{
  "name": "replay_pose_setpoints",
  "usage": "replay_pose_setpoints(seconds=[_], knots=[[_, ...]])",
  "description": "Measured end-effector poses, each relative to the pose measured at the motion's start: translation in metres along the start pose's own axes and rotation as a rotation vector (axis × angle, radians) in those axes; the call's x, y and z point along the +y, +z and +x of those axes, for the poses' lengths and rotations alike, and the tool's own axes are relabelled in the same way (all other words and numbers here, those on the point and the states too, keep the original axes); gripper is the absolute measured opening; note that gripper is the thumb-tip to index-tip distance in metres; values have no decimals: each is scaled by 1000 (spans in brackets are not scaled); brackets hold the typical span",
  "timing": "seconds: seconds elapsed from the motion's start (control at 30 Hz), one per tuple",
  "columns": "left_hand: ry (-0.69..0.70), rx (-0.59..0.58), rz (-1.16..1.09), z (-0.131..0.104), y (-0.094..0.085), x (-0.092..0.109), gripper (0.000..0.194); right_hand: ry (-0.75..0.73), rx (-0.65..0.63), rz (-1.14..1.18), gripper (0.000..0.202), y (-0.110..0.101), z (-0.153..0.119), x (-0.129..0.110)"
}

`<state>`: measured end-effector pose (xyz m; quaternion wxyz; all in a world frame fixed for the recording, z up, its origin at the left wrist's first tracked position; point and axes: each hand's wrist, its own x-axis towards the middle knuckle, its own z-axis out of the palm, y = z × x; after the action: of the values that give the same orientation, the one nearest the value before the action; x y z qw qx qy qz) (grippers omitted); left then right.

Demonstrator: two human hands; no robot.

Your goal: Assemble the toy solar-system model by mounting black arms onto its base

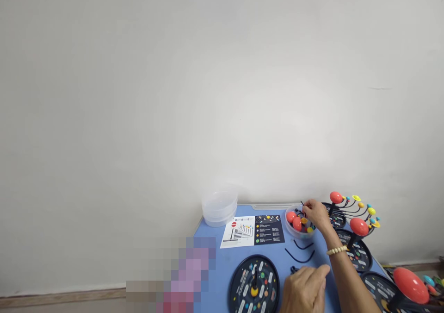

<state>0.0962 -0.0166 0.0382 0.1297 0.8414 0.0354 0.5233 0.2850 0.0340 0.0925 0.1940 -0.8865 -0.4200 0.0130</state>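
Note:
My right hand [314, 211], with a beaded bracelet on its wrist, reaches over a clear round bowl [295, 233] of red and coloured pieces. Its fingers pinch a thin black rod [302, 204]. My left hand [305, 289] is low in the view, fingers closed together near a small black piece [294, 269]; whether it holds anything is hidden. Left of it lies a round black base [245, 283] with a short upright post. Two curved black rods [301, 260] rest on the blue table [217, 266] between the bowl and my left hand.
A printed instruction sheet [239, 239] lies left of the bowl. Clear stacked containers [219, 209] stand at the back left. Along the right side are several planet models with red balls [359, 227] on black bases. A pale wall rises behind the table.

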Motion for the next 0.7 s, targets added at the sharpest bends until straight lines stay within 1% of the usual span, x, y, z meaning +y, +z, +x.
replay_pose_setpoints(seconds=[0.13,0.33,0.43,0.53,0.7], knots=[[-1,-8,-9,-1,1,0,31,9,-4,-45,26,-10,-2,5],[6,-41,15,-1,0,-1,34,8,-52,-187,29,-15,-12,-2],[11,-56,17,-1,0,-2,34,-10,-71,-234,28,-12,-15,-6],[18,-48,15,-2,1,-2,33,-22,-95,-258,27,-6,-18,-10],[41,-42,40,-1,0,0,32,-70,-120,-220,24,6,-16,-17]])
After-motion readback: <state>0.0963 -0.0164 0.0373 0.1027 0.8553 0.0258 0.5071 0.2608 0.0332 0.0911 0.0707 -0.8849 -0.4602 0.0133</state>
